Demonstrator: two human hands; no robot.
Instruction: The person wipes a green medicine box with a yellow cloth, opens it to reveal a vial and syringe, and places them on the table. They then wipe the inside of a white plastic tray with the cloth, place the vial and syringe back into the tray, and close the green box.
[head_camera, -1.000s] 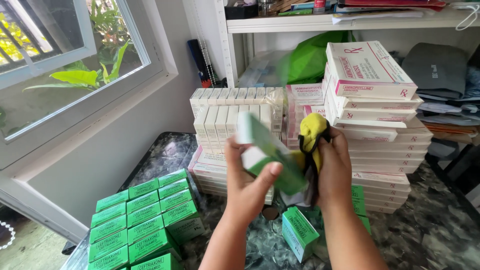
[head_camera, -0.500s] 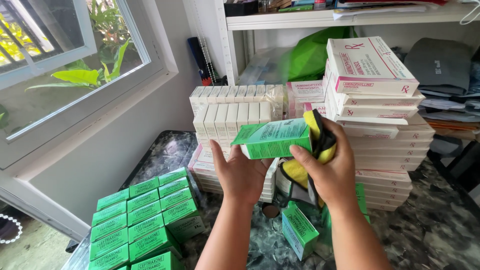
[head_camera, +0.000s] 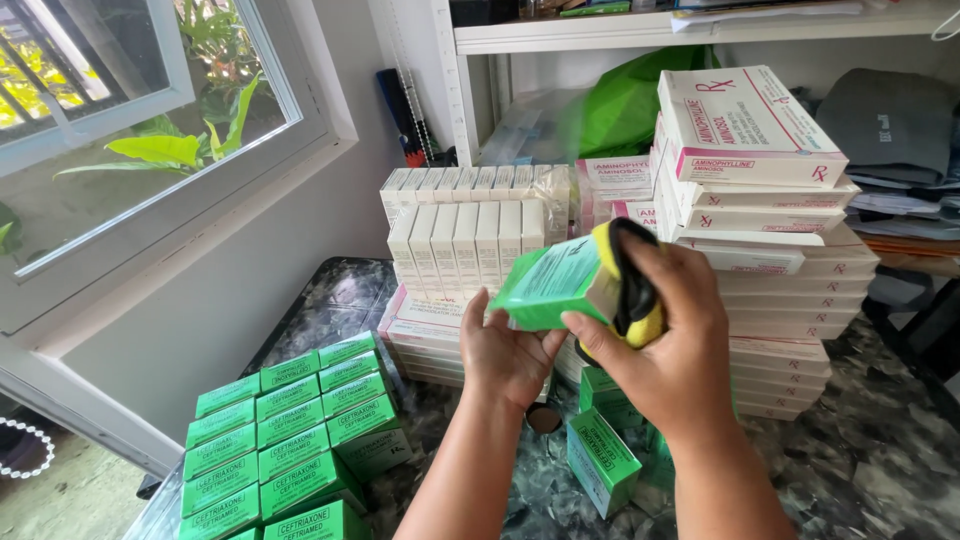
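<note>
Nearest the camera, the two forearms rise from the bottom edge, and the work in hand looks like wiping a small green carton (head_camera: 556, 284) clean. The left hand (head_camera: 510, 350) sits under it, palm up and fingers loosely spread, cradling the box from below. The right hand (head_camera: 668, 340) is curled around a yellow and black cloth (head_camera: 626, 285), thumb and fingers pressing it against the carton's right end. The carton is held in the air, tilted, above the middle of the dark marbled surface (head_camera: 860, 460).

The wipe seems underway; a further pass would call for turning the box in the left palm so another face meets the cloth.

Below the hands a few loose green cartons (head_camera: 600, 462) lie on the surface. At near left stands a tidy block of green cartons (head_camera: 290, 440). Farther back are rows of white cartons (head_camera: 465, 235), and at right a tall stack of pink and white boxes (head_camera: 770, 240); both crowd the space behind the hands. Beyond them, a shelf (head_camera: 640, 35) and a window (head_camera: 150, 130).
</note>
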